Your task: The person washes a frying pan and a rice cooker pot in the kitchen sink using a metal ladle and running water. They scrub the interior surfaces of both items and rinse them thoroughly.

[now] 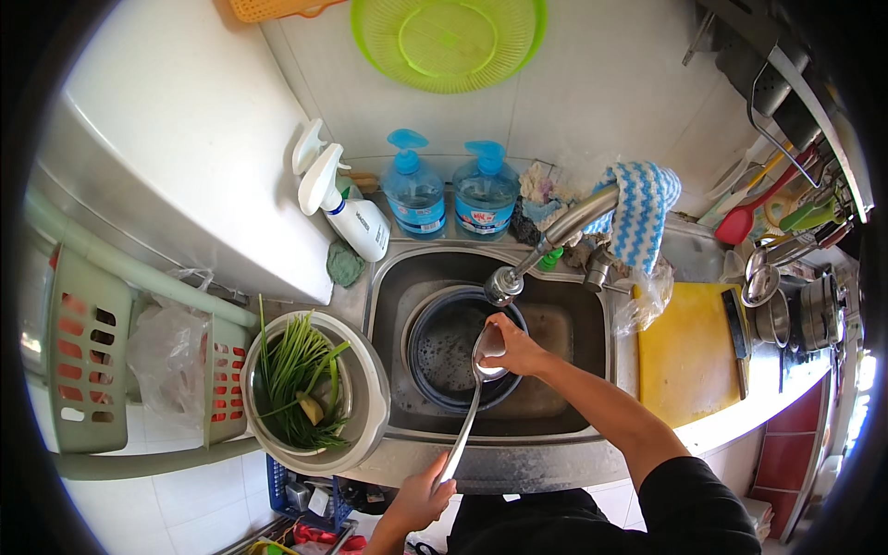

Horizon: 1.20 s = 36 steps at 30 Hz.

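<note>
My left hand (420,494) is closed around the handle end of a metal ladle (466,424), close to the sink's front edge. At the other end, my right hand (517,347) grips the ladle's bowl, with the thumb inside it. Beneath that bowl, a dark round pot (444,361) stands in the stainless steel sink (579,437), with dark specks or bubbles visible inside. The faucet spout (504,286) hangs over the pot's far rim, just beyond my right hand. Whether water is flowing is hard to tell.
Left of the sink, a pale basin (374,409) holds a bowl of green stalks (298,374). Behind stand two blue pump bottles (415,194) and a spray bottle (357,222). A striped cloth (635,215) drapes over the faucet. Rightward lie a yellow cutting board (683,354) and a knife (735,333).
</note>
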{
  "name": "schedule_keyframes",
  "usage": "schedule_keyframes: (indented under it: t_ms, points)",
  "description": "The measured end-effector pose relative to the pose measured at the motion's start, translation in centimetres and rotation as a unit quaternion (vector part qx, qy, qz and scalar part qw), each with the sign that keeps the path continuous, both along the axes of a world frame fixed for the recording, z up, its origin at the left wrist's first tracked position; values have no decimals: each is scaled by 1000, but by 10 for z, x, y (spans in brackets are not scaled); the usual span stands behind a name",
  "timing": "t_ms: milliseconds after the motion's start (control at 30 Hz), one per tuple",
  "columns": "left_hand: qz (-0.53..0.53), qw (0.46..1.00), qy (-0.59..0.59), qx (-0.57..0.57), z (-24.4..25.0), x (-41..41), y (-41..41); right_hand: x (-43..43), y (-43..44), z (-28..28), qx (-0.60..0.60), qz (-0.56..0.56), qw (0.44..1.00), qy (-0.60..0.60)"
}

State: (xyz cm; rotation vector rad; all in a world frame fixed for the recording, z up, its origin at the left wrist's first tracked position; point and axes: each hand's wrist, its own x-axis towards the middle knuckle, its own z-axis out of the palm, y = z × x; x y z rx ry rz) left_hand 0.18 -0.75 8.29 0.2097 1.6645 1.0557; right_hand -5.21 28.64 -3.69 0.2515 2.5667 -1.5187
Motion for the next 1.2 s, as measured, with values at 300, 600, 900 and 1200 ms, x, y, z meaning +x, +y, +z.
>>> schedule_keyframes:
  t_ms: [300,600,900,1200]
  points:
    - [56,995,-68,45,-2,2,0,3,2,-12,-11,0,1000,18]
    - [96,985,-125,71,2,-2,-3,-2,4,-13,-1,44,999,23]
    - [93,974,-181,98,-4,-3,-9,3,10,-5,35,126,990,-50]
    - [116,973,-182,82,-6,-3,-7,3,-5,-22,21,61,996,-66]
